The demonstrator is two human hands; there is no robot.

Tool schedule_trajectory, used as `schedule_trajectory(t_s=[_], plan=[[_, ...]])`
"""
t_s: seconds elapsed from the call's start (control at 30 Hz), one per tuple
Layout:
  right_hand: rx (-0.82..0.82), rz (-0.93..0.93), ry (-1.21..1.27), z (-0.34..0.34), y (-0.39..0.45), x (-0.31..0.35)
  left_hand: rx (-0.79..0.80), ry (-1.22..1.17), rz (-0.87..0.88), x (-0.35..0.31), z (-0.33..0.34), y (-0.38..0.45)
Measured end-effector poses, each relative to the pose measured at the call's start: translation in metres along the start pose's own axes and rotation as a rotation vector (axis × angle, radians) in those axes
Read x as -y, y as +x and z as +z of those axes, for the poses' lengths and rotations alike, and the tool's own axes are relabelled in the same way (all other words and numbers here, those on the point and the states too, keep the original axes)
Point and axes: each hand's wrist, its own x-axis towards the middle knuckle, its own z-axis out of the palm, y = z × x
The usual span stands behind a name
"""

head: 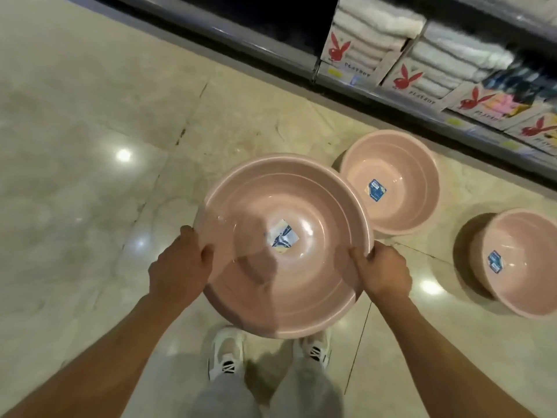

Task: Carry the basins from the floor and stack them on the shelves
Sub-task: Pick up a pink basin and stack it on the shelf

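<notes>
I hold a large pink basin [304, 203] in the air above my feet, mouth up, with a label on its bottom. My left hand [180, 263] grips its rim on the left, thumb inside. On the right rim, my right hand [381, 271] does the same. Two more pink basins rest on the floor: one [401, 164] just beyond the held one, near the shelf base, and another [524, 267] at the far right. The shelf [346, 76] runs diagonally across the top right.
The low shelf carries cardboard display boxes [340, 49] stacked with folded white towels. To the left of these boxes the bottom shelf bay [241, 22] is dark. A glossy marble floor [90, 131] stretches to the left. My white shoes [227, 351] stand under the held basin.
</notes>
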Motion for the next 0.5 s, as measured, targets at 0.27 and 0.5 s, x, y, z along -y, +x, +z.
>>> schedule_trajectory(t_s=[0.27,0.5], plan=[[0.098,0.058,-0.062,0.068,0.064,-0.015,0.034,0.021,-0.035,-0.003,0.079,0.054],[0.172,0.053,-0.089,0.116,0.089,-0.024,0.037,-0.019,-0.037,0.011,0.13,0.072]])
